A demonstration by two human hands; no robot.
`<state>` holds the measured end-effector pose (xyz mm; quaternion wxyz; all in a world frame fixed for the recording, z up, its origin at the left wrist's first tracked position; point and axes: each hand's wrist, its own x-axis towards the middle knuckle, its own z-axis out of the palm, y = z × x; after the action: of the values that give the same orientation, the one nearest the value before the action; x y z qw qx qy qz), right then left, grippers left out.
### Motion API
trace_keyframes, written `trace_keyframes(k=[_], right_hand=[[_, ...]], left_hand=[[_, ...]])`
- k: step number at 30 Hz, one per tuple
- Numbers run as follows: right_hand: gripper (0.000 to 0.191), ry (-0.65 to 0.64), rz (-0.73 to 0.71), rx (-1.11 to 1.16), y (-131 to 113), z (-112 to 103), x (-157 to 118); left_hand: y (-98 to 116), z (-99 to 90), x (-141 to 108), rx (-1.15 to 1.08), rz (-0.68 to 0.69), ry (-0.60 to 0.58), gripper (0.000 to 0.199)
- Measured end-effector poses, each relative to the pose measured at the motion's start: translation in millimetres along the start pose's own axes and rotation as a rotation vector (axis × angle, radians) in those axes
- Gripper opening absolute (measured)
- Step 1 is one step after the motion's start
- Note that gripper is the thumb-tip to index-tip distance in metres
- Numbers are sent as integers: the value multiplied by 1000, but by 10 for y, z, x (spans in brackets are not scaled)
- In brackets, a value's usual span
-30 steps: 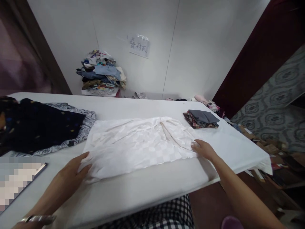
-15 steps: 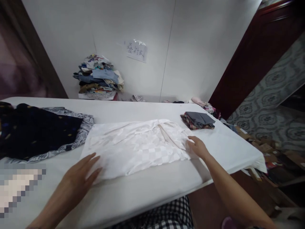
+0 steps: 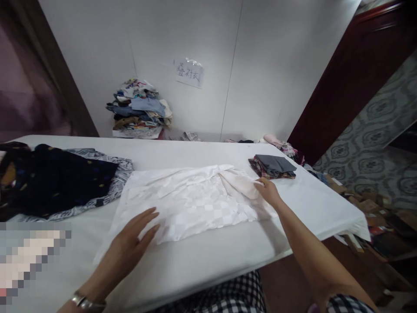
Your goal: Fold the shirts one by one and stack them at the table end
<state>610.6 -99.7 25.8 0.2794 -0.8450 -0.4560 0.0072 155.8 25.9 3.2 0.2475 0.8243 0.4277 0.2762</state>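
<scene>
A white checked shirt [image 3: 195,202] lies spread across the middle of the table, wrinkled, with its upper layers folded over. At its right end my right hand [image 3: 267,191] is closed in a pinch on the edge of the cloth, lifting a flap of it a little. My left hand [image 3: 133,234] is over the near left part of the shirt, fingers apart and stretched out, holding nothing. Whether its fingertips press on the cloth I cannot tell.
A small folded stack with a grey garment [image 3: 275,165] on top sits at the right. Dark and patterned clothes [image 3: 71,178] lie at the left. Behind the white table [image 3: 202,274] rises a tall clothes pile [image 3: 140,108]. A paper sign [image 3: 189,74] hangs on the wall.
My left hand has slid right along the shirt's near side. My right hand has raised the cloth at the right end, so a flap now stands up there.
</scene>
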Motion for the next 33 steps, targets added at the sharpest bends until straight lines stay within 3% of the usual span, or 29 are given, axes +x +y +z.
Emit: trace_keyframes(k=[3, 5, 6, 8, 10, 12, 15, 17, 19, 21, 25, 27, 30, 33], right_hand=[[19, 72, -142, 285, -489, -53, -117], [17, 36, -303, 424, -872, -15, -323], [18, -14, -392, 488, -1048, 25, -459], [25, -235, -540, 605, -1311, 130, -758], [38, -462, -697, 656, -1397, 241, -1025], [42, -495, -757, 649, -1277, 327, -1178], [34, -221, -601, 521, -789, 372, -1121], [33, -45, -453, 335, -375, 352, -945], [39, 50, -306, 122, 6, 309, -750], [47, 62, -225, -45, 293, 261, -606], [55, -4, -158, -208, 568, 205, -555], [52, -7, -138, -208, 623, 200, -614], [49, -7, -154, -165, 681, 204, -725], [55, -17, -195, -158, 725, 205, -796]], left_hand=[[506, 186, 71, -323, -104, -163, 45], [802, 367, 130, -611, -198, -285, 44], [920, 461, 157, -779, -251, -350, 44], [1069, 635, 198, -1108, -366, -486, 45], [1090, 767, 223, -1327, -502, -599, 43], [1010, 837, 245, -1398, -646, -632, 33], [843, 800, 314, -1384, -794, -576, 13], [807, 686, 406, -1352, -813, -553, 13], [872, 514, 537, -1303, -769, -559, 18], [1005, 299, 692, -1240, -676, -547, 24], [1117, -160, 967, -1045, -516, -476, 36], [942, -333, 1031, -879, -523, -472, 45], [432, -469, 993, -595, -534, -477, 47], [-82, -511, 852, -410, -402, -436, 49]])
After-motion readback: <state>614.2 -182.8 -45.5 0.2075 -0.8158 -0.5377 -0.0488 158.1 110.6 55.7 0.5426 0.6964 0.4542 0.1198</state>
